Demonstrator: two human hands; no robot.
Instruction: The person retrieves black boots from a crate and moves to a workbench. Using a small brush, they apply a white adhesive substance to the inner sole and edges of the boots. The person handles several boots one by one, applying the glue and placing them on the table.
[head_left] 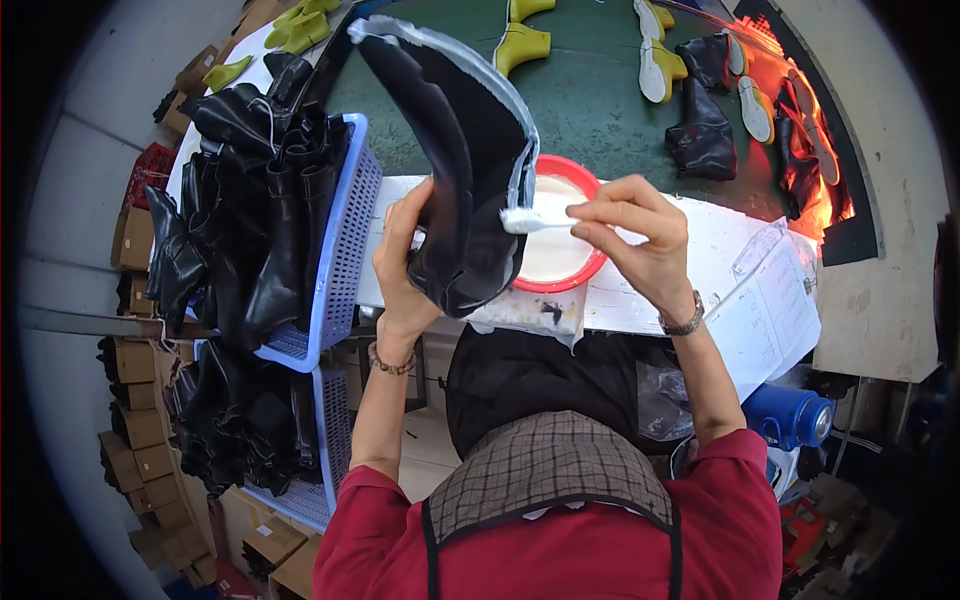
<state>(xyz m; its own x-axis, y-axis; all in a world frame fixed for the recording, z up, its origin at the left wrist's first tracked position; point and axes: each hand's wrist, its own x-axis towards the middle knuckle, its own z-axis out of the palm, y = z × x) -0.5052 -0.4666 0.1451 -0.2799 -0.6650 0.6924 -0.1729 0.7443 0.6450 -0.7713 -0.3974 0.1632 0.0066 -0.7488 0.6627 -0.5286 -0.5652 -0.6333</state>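
Observation:
My left hand [403, 262] is closed around the lower part of a black leather boot upper [432, 150], which stands tilted with its inside facing right. A wet white band, like glue, runs along its curved edge. Between thumb and fingers my right hand [645, 235] pinches a small white brush [540, 222], its bristles coated in white and close to the upper's right edge. Below the brush sits a red bowl [545, 286] of milky white liquid [552, 258], partly hidden by the upper and the brush.
Blue plastic baskets [345, 225] full of black boots [275, 250] are stacked at left. Yellow-green shoe lasts [522, 48] and more boots [700, 135] lie on the green conveyor [590, 110], near a glowing orange heater [835, 200]. Papers [765, 325] and a blue flask [785, 415] are at right.

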